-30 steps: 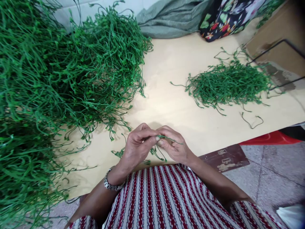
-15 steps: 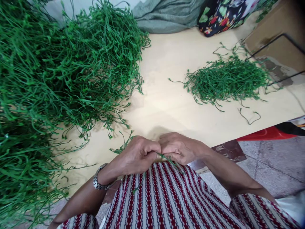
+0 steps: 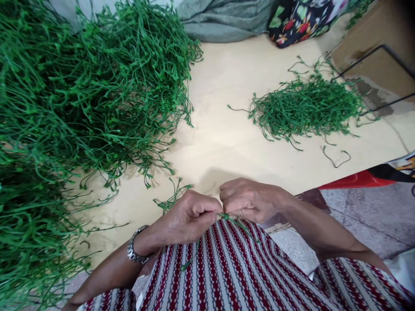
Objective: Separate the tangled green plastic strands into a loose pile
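Note:
Both my hands are closed on one thin green plastic stem (image 3: 227, 217) just above my striped lap, at the near edge of the pale table (image 3: 227, 134). My left hand (image 3: 189, 216), with a metal watch on the wrist, pinches the stem's left part; a branch of it hangs down over my clothing. My right hand (image 3: 251, 201) grips the right part, knuckles almost touching the left. A huge tangled heap of green stems (image 3: 74, 112) fills the table's left side. A smaller pile of stems (image 3: 304, 108) lies at the right.
A loose sprig (image 3: 171, 196) lies on the table just left of my hands. One bent stem (image 3: 337, 157) lies near the right edge. A grey-green sack (image 3: 223, 19) and floral cloth (image 3: 301, 19) sit at the back. A cardboard box (image 3: 372, 47) stands at right.
My hands drew back from above the table to its near edge over my lap and closed into fists on the stem. The view shifted slightly downward.

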`<state>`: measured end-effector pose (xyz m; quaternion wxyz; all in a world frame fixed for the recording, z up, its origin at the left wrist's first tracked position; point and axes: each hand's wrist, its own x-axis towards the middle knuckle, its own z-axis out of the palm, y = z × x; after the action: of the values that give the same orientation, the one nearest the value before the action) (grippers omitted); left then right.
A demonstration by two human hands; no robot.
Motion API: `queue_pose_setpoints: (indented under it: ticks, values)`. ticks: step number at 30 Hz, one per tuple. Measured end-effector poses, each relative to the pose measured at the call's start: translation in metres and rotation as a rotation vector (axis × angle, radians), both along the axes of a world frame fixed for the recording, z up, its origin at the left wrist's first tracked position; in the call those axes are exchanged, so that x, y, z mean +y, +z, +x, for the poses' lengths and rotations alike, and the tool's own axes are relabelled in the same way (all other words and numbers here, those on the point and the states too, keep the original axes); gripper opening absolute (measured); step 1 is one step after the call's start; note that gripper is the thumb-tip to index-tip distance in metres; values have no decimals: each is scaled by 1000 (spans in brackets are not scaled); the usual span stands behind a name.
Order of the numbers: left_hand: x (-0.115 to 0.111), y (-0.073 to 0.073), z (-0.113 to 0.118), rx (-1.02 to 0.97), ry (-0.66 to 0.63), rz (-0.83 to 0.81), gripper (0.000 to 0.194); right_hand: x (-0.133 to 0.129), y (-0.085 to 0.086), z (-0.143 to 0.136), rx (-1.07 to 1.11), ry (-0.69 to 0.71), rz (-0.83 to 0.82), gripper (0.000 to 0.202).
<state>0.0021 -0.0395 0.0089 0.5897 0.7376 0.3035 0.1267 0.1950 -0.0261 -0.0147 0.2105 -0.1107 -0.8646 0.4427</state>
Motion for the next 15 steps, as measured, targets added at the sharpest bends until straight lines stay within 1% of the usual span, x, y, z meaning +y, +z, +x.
queue_pose_setpoints:
  ticks: [2, 3, 4, 5, 7, 8, 9, 10, 11, 12, 13, 14, 15]
  values:
    - [-1, 4, -7, -16, 4, -17, 25, 0, 0, 7, 30, 3, -20, 32]
    - [0, 7, -12, -47, 33, -32, 24, 1, 1, 13, 49, -13, -41, 35]
    - [1, 10, -18, -90, 87, -43, 23, 3, 1, 20, 59, -58, -69, 38]
    - [3, 13, -24, -158, 177, -47, 21, 5, 1, 28, 56, -139, -98, 38]
    - [8, 17, -32, -245, 430, 5, 21, 10, 2, 41, 34, -324, -132, 34]
    - [11, 17, -32, -215, 465, 1, 17, 12, 2, 45, 19, -382, -126, 29]
    - [14, 15, -31, -158, 427, -47, 12, 14, 1, 46, 13, -403, -116, 26]
    - [17, 13, -28, -122, 454, -96, 9, 15, 1, 46, 19, -416, -110, 25]
    - [20, 9, -25, -108, 512, -144, 8, 16, 0, 44, 33, -428, -116, 25]
    - [23, 5, -22, -117, 605, -165, 7, 16, -1, 42, 50, -451, -137, 25]
    - [25, 1, -19, -122, 667, -187, 8, 16, -2, 39, 71, -483, -166, 26]
    - [26, -3, -17, -130, 702, -206, 9, 16, -3, 38, 97, -511, -194, 27]
    - [27, -6, -17, -134, 704, -223, 10, 16, -4, 37, 117, -529, -215, 27]
